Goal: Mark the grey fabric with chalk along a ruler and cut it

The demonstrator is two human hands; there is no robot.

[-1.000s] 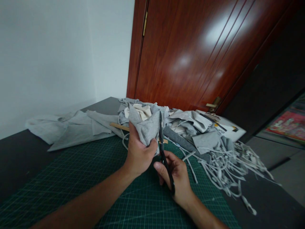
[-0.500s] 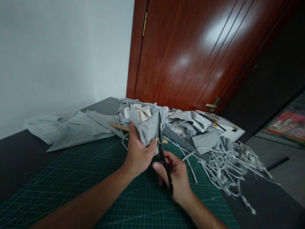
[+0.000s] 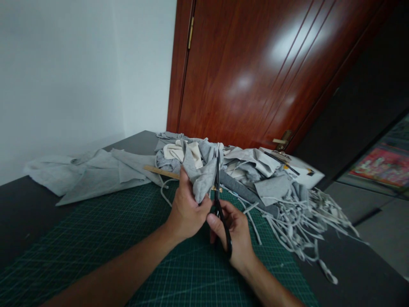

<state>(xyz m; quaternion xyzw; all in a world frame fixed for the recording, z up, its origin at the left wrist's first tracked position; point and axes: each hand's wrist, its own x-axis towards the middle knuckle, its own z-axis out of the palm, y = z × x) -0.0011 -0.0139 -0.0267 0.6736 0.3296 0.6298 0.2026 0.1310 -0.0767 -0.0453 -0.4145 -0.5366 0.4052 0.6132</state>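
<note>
My left hand [image 3: 188,209] is closed on a folded piece of grey fabric [image 3: 203,177], pinched between thumb and fingers above the mat. My right hand [image 3: 234,226] grips a pair of black-handled scissors [image 3: 218,200], blades pointing up and away from me. The blades run along the right edge of the fabric; whether they bite into it I cannot make out. Both hands are close together over the green cutting mat [image 3: 191,268]. Part of a wooden ruler [image 3: 161,172] shows behind the left hand.
Grey fabric sheets [image 3: 102,172] lie at the left. Heaped cloth pieces [image 3: 255,164] fill the back of the dark table, with a tangle of grey strips [image 3: 303,226] at the right. A white box [image 3: 308,170] stands behind them, before a brown door [image 3: 236,76].
The fabric in my left hand has turned and bunched slightly to the right. The scissors stand more upright, and their blades look closer together. The whole view has shifted slightly.
</note>
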